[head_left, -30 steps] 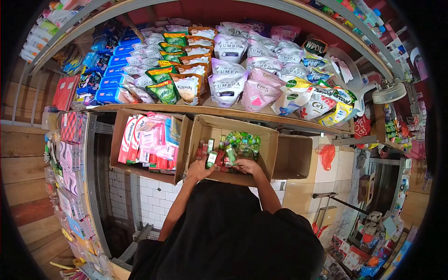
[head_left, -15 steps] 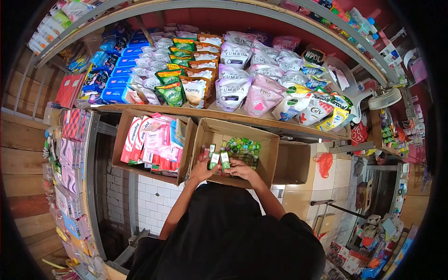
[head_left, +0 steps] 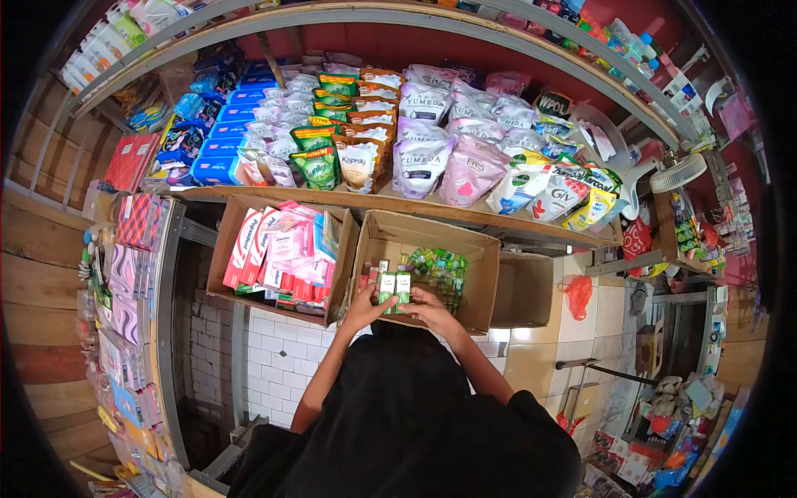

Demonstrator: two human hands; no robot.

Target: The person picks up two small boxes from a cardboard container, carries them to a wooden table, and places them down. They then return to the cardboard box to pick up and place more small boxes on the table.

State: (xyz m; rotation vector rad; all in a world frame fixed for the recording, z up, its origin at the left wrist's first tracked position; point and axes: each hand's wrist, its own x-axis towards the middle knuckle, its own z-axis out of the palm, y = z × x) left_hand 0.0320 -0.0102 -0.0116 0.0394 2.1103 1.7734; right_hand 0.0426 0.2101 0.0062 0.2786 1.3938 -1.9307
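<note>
Inside the open cardboard box (head_left: 477, 282), two small green-and-white boxes stand upright side by side. My left hand (head_left: 363, 310) is closed at the lower edge of the left small box (head_left: 388, 285). My right hand (head_left: 429, 311) has its fingers closed around the lower right side of the other small box (head_left: 403, 284). Many small green bottles (head_left: 440, 270) lie behind and to the right of the hands. A few reddish items show beside my left hand, partly hidden by it.
Left of it stands a carton (head_left: 217, 259) holding toothpaste boxes and pink packs. A wooden shelf (head_left: 332, 199) above bears rows of pouches, among them a Kispray pouch (head_left: 357, 162). A second carton (head_left: 540, 290) and a red plastic bag (head_left: 579, 295) are to the right.
The two small boxes, tilted and slightly apart before, now stand straighter and close together. Both hands have moved slightly with them. The whole view has shifted a little.
</note>
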